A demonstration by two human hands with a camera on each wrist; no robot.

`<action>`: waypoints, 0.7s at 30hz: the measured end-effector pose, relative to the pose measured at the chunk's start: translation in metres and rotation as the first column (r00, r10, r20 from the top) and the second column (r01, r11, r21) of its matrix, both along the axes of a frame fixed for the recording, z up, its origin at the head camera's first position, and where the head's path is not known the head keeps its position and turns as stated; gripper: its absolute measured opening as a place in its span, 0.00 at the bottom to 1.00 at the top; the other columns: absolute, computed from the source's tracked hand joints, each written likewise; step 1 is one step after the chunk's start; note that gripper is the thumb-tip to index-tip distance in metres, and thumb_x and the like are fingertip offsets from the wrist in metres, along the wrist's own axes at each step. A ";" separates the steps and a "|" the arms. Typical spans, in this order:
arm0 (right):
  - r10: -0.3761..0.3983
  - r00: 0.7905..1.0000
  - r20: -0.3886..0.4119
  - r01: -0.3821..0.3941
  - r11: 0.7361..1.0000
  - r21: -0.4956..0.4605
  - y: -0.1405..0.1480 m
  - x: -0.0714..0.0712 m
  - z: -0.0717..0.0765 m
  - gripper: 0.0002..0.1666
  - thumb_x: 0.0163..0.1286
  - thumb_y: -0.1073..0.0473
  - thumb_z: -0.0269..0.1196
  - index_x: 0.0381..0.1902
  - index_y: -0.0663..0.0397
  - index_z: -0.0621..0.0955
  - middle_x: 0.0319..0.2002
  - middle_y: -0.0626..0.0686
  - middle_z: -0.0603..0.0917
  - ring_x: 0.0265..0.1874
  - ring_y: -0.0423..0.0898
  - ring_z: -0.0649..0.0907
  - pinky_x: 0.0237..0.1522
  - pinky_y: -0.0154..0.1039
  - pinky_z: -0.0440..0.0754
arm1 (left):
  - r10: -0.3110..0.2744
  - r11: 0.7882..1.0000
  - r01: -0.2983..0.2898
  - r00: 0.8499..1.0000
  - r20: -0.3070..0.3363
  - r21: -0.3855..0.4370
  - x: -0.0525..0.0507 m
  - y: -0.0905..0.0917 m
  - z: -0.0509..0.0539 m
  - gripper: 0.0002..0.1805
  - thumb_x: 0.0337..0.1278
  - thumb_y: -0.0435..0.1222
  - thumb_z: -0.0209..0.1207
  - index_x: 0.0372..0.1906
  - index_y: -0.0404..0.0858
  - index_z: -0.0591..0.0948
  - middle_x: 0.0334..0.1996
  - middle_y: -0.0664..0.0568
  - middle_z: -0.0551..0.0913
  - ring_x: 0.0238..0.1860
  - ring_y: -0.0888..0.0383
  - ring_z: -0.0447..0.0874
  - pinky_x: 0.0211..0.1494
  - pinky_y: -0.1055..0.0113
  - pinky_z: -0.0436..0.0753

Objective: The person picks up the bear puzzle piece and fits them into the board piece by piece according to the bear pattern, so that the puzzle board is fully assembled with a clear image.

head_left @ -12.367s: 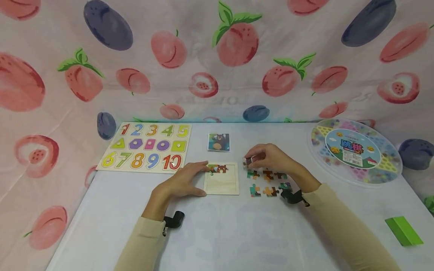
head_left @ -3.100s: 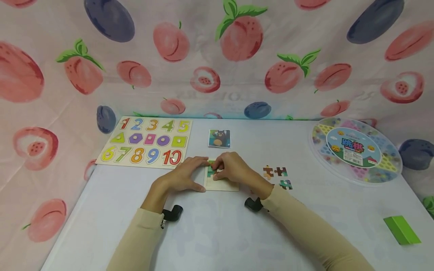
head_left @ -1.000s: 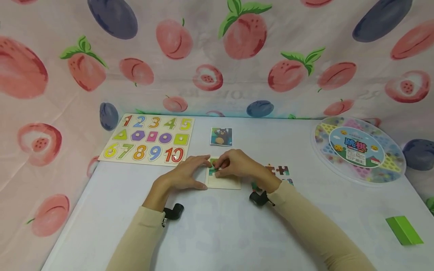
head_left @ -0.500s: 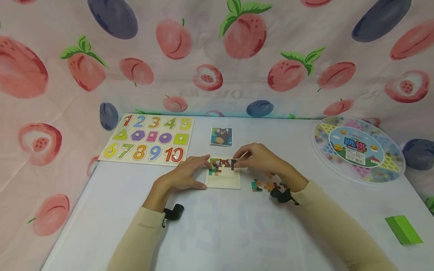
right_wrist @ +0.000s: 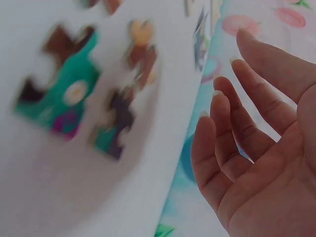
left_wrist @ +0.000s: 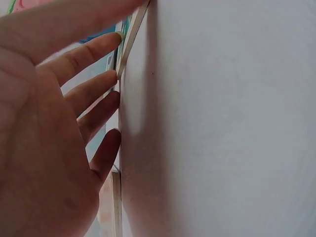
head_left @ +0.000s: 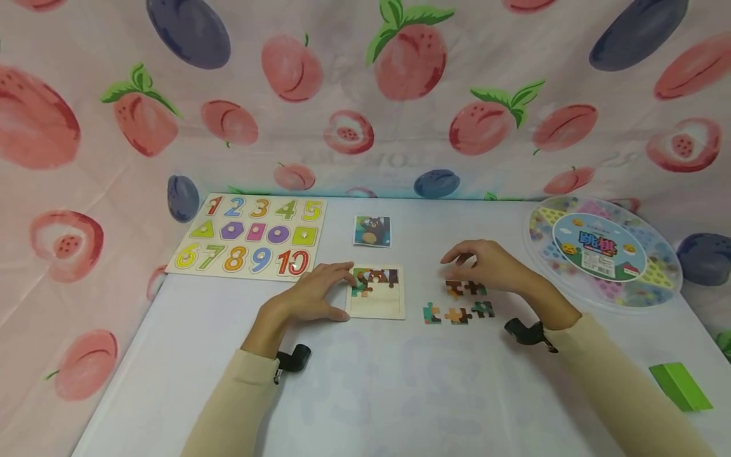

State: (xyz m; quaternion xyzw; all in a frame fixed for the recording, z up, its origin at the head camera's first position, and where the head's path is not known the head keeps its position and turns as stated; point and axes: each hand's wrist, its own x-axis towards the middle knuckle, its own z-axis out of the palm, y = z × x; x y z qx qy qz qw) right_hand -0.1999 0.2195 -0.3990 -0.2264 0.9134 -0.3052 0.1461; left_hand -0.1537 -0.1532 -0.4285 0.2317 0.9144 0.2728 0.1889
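My left hand (head_left: 308,295) rests at the left side of a small wooden puzzle tray (head_left: 374,310), index fingertip near its upper corner and thumb at its lower one. In the left wrist view its fingers (left_wrist: 94,94) reach to the tray's edge (left_wrist: 132,42). Joined bear jigsaw pieces (head_left: 377,276) fill the tray's top row, with one more below at the left. To the right, my right hand (head_left: 488,270) hovers over several loose jigsaw pieces (head_left: 458,315). The right wrist view shows its fingers (right_wrist: 219,133) loosely bent, holding nothing; a teal jigsaw piece (right_wrist: 74,94) lies nearby, blurred.
A bear picture card (head_left: 372,231) lies behind the tray. At the back left is a number-and-shape board (head_left: 274,247). A round clear-lidded game box (head_left: 605,292) stands at the back right, and a green block (head_left: 681,387) lies at the right front.
Since 12.4 seconds ago, more pieces have joined those in the tray. Half a second ago my right hand was at the tray's upper right; it has let go and moved right. My left hand stays put.
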 end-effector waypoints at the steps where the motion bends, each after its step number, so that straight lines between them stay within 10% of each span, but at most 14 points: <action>1: -0.006 1.000 0.003 0.006 1.000 0.002 0.004 0.000 -0.002 0.16 0.67 0.57 0.70 0.52 0.53 0.86 0.50 0.56 0.88 0.44 0.48 0.84 0.38 0.35 0.83 | -0.001 1.000 0.001 1.000 -0.013 0.001 0.000 0.000 0.000 0.27 0.54 0.48 0.72 0.59 0.50 0.79 0.81 0.52 0.61 0.80 0.46 0.58 0.81 0.39 0.60; 21: -0.035 0.999 0.029 0.033 0.998 0.056 0.014 0.002 -0.019 0.17 0.62 0.53 0.74 0.49 0.48 0.87 0.52 0.56 0.85 0.44 0.48 0.78 0.36 0.33 0.77 | 0.067 0.998 -0.069 0.992 -0.110 -0.015 -0.008 0.013 -0.005 0.12 0.62 0.43 0.67 0.48 0.48 0.82 0.72 0.50 0.73 0.67 0.47 0.69 0.69 0.45 0.71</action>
